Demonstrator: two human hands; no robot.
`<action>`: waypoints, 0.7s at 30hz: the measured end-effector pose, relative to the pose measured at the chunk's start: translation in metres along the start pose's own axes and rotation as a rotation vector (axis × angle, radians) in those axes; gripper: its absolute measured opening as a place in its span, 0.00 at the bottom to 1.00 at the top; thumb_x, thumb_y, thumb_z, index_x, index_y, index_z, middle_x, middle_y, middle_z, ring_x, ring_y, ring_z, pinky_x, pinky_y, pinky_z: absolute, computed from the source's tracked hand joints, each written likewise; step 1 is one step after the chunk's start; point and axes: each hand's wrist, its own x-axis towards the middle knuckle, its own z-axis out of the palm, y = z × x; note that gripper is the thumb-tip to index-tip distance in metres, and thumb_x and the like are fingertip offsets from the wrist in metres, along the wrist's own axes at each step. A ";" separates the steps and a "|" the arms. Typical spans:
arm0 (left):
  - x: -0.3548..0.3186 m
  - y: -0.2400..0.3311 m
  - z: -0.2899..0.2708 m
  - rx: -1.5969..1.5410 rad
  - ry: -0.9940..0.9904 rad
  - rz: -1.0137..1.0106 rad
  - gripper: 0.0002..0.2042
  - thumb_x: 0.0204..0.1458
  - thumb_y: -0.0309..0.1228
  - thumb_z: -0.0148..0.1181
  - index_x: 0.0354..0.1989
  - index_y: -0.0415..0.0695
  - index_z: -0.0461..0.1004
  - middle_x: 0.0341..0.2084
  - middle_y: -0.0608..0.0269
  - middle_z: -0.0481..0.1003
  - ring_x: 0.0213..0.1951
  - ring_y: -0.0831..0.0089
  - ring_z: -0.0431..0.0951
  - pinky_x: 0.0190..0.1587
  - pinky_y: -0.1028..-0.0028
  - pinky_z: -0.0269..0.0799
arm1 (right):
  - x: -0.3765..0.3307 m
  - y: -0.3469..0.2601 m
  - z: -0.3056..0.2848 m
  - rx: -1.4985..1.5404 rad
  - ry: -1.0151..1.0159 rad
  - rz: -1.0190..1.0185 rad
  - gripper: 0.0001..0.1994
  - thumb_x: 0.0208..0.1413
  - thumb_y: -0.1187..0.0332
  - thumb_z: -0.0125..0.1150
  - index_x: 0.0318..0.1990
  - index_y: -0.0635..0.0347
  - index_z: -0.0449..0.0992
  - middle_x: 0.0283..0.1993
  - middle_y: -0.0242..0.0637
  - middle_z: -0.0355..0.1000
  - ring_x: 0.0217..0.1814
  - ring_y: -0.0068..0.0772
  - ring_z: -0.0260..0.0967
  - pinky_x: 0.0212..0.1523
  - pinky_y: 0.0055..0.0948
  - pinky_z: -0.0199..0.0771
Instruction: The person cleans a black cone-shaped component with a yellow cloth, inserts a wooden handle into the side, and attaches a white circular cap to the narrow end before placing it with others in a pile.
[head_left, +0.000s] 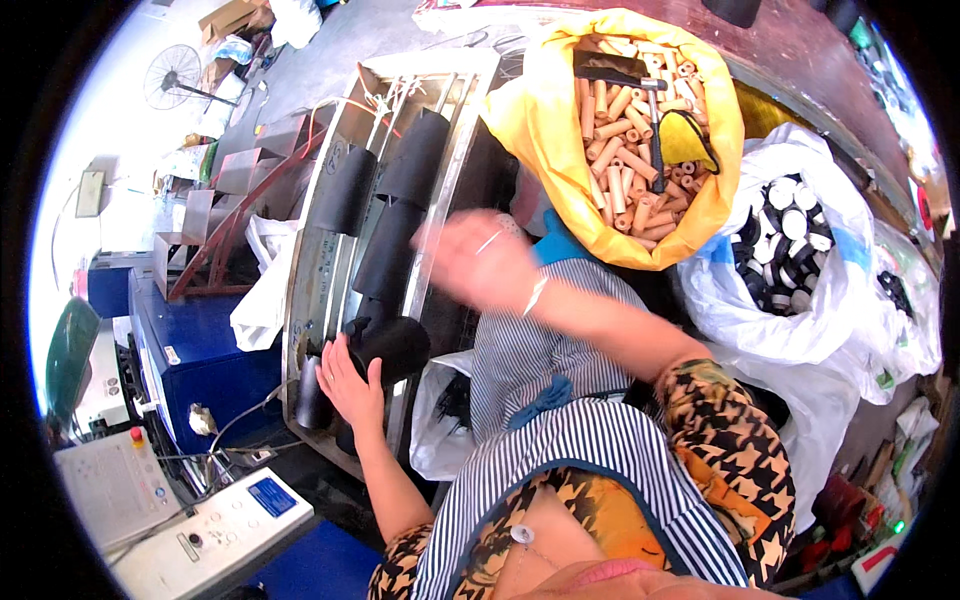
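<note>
Several black cylinders (388, 248) lie along metal rods in a long metal trough (458, 92) in front of me. At the trough's near end my left hand (352, 388) is open, fingers stretched and thumb apart. Its fingertips rest beside or on a dark cylinder (313, 400), and another black cylinder (402, 348) sits by the thumb. My right hand (478, 262) is over the trough's right edge, next to the middle cylinders. Motion smears its fingers, so their closing and any small thing in them cannot be made out.
Right of the trough, a yellow bag (560, 130) holds many tan tubes (625, 165), with a hammer (655, 140) on top. A white bag (700, 290) of black-and-white round caps (790, 235) stands farther right. At left are a blue cabinet (190, 350) and a control box (210, 530).
</note>
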 end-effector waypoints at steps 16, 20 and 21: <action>-0.001 -0.021 0.014 -0.175 0.102 -0.226 0.15 0.60 0.34 0.49 0.55 0.49 0.70 0.47 0.67 0.76 0.54 0.63 0.70 0.60 0.61 0.59 | -0.032 0.161 -0.174 0.179 0.099 0.821 0.11 0.66 0.62 0.51 0.42 0.61 0.71 0.35 0.31 0.69 0.39 0.27 0.67 0.43 0.28 0.68; -0.001 -0.013 0.011 -0.353 0.105 -0.201 0.17 0.60 0.29 0.47 0.58 0.48 0.69 0.46 0.71 0.77 0.52 0.66 0.72 0.59 0.62 0.59 | -0.021 0.075 -0.086 0.534 -0.105 0.748 0.10 0.66 0.63 0.50 0.43 0.60 0.73 0.38 0.34 0.71 0.41 0.31 0.70 0.44 0.30 0.70; 0.001 -0.009 0.009 -0.345 0.112 -0.196 0.17 0.60 0.29 0.47 0.58 0.48 0.69 0.46 0.71 0.77 0.52 0.66 0.72 0.59 0.62 0.59 | -0.027 0.049 -0.052 0.657 -0.232 0.758 0.10 0.66 0.63 0.50 0.43 0.60 0.73 0.38 0.36 0.71 0.41 0.33 0.70 0.44 0.30 0.71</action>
